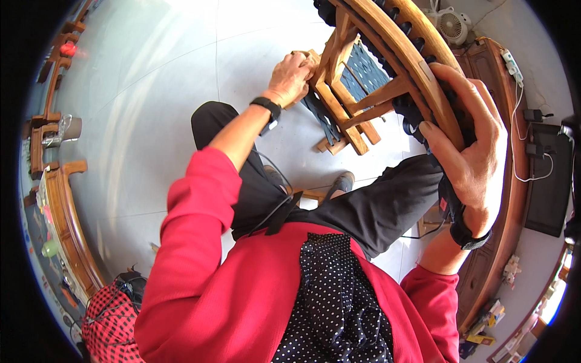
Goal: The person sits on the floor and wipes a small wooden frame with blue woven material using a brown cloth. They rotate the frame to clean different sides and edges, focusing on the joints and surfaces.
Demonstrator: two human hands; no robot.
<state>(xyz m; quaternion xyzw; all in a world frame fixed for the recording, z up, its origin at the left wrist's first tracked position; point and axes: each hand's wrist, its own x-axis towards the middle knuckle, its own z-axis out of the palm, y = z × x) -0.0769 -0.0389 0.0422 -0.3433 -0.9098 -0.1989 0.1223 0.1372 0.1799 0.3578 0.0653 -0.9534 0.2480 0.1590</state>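
Observation:
A wooden folding seat frame (338,97) with curved rails and crossed legs is held up in front of me. Dark blue woven cord webbing (365,72) stretches between its lower bars. My right hand (476,131) grips the near curved wooden rail (415,59), thumb on one side and fingers over the other. Black cord loops (406,29) wrap the rails there. Farther out, my left hand (292,77) is closed around a wooden end of the frame, its fingertips partly hidden. Both wrists wear black straps.
My black-trousered knees (381,199) are spread below the frame, over a pale tiled floor (150,113). A wooden cabinet (508,190) runs along the right, with a white fan (451,25) and power strip (510,66) near its far end. Wooden furniture (72,218) lines the left.

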